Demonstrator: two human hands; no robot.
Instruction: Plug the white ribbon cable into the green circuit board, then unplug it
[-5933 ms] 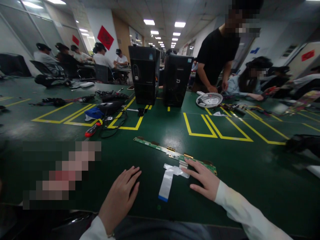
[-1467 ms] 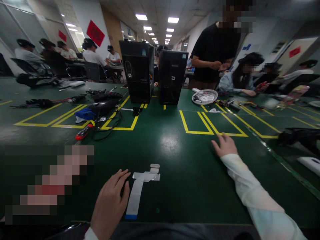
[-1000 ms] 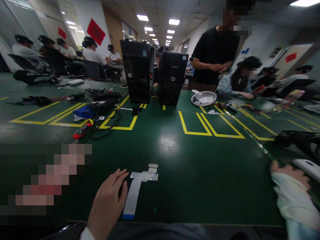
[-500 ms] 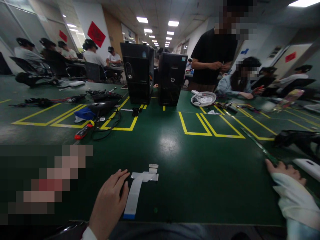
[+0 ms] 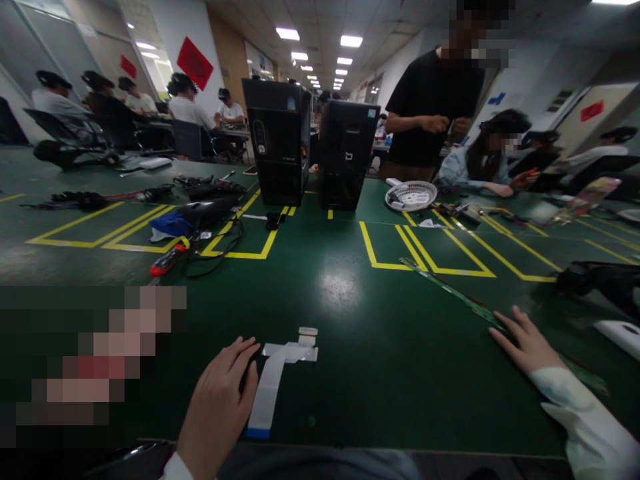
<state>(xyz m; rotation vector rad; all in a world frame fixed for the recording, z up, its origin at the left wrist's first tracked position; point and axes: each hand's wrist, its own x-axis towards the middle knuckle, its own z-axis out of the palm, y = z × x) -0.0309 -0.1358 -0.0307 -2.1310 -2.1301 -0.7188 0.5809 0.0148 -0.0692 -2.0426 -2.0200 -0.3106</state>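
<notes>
My left hand lies flat on the green table, fingers stretched out and nothing gripped. Just to its right is a white flat ribbon cable with a blue end and a folded upper part carrying a small connector. My right hand rests over a long, thin green circuit board strip, its fingers spread across it. The strip slants from the yellow tape down to the right, passing beneath the hand, which hides part of it. A small green speck sits to the right of the cable.
Two black computer towers stand at the back. On the left are a red-handled screwdriver, a blue cloth-like item and black cables. A white basket lies back right. A standing person is across the table.
My right hand has moved left, bringing the circuit board strip with it toward the middle, and its fingers are more spread. My left hand and the ribbon cable stay in place.
</notes>
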